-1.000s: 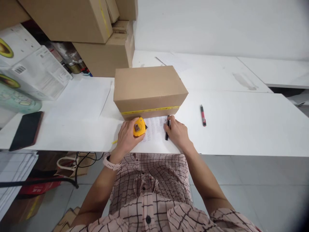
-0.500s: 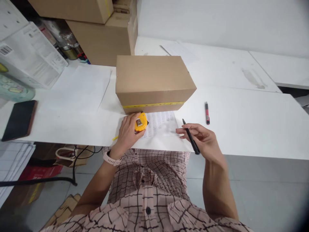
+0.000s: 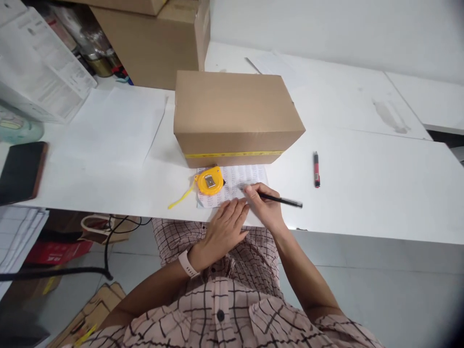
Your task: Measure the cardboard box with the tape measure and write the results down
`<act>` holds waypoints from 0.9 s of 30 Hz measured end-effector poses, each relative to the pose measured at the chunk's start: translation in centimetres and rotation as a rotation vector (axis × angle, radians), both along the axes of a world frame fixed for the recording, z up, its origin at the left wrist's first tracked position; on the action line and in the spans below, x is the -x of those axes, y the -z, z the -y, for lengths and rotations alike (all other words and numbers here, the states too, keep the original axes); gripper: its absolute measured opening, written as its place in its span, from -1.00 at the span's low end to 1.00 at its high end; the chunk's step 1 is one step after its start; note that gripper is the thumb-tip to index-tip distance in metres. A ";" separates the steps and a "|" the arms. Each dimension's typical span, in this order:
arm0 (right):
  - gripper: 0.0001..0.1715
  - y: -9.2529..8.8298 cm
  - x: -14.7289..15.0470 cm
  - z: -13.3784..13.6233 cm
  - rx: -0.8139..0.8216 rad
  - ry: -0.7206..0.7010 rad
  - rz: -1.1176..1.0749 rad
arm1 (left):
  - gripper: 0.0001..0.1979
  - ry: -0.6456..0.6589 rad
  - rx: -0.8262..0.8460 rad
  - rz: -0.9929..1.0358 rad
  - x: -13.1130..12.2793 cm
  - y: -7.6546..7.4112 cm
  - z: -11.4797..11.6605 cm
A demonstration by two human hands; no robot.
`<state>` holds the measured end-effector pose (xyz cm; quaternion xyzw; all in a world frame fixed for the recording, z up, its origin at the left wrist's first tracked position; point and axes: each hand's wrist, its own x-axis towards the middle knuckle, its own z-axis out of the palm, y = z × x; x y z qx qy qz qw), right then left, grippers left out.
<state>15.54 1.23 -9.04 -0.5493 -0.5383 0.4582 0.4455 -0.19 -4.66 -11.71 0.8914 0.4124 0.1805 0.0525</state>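
Because your right hand [image 3: 266, 208] grips the black pen [image 3: 281, 198] between thumb and fingers, the governing relation is that of pen tip to written sheet [image 3: 233, 180]. The sheet lies flat on the white table [image 3: 369, 188], between you and the cardboard box [image 3: 235, 104], ahead and to the left of the right-hand grip. The pen's tip end points left and slightly away from you, over the right-hand part of the sheet. Its rear end projects to the right, past the sheet's edge and a little nearer to you. The pen's long axis therefore runs roughly along the table's front edge, at a shallow slant. You cannot tell whether the tip touches the paper: that end is blurred.

Your left hand [image 3: 225, 229] grips nothing. Its fingers are extended, with their tips over the near edge of the sheet and just beside the right hand. Both hands are at the sheet, but your right hand is the nearer to the pen tip.

Note the yellow tape measure [image 3: 210, 181]: it rests on the left part of the sheet, apart from both hands, with its strap [image 3: 181, 197] trailing left and toward you. A red-and-black pen [image 3: 316, 170] lies well apart to the right, its long axis pointing away from you.
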 end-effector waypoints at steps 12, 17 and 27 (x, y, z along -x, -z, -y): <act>-0.67 0.5 -0.1 0.1 -0.062 0.072 0.117 | -0.51 -0.050 0.047 0.077 -0.2 0.5 -0.1; -0.72 0.5 0.2 0.0 -0.089 0.034 0.130 | -0.50 -0.059 -0.088 0.048 -0.2 0.7 -0.1; -0.65 1.0 0.5 -0.3 -0.131 0.126 0.173 | -0.55 -0.077 -0.194 0.016 -0.2 0.5 -0.3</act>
